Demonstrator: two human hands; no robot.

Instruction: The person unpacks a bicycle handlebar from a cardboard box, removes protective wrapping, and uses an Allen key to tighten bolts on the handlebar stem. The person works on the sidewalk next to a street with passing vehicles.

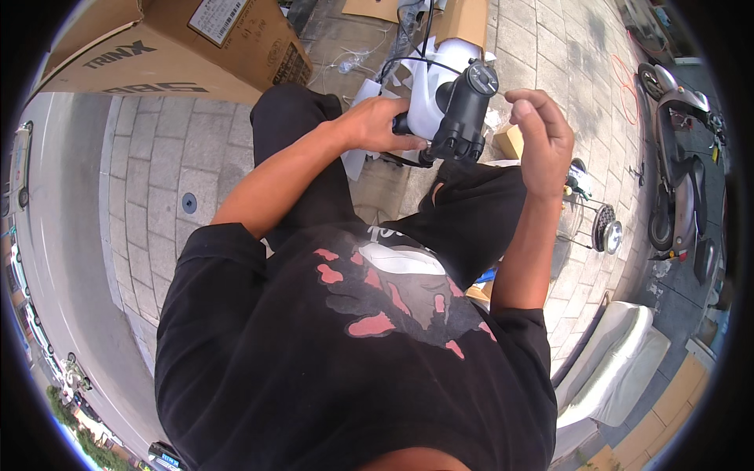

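Observation:
My left hand (382, 124) grips a black, boxy part with a round dial cap (463, 110), pressing it near its lower left side against my knee. A black cable (428, 64) loops from this part up toward white wrapped pieces (440, 78) behind it. My right hand (542, 133) is raised just to the right of the black part, with fingertips pinched together on something very thin that I cannot make out. My black trousers (314, 157) and black printed shirt fill the lower middle.
A large brown cardboard box (173, 47) lies at the upper left on grey paving stones. A scooter (679, 157) is parked at the right. A small wheeled metal frame (601, 224) and white cushions (620, 361) sit at my right side.

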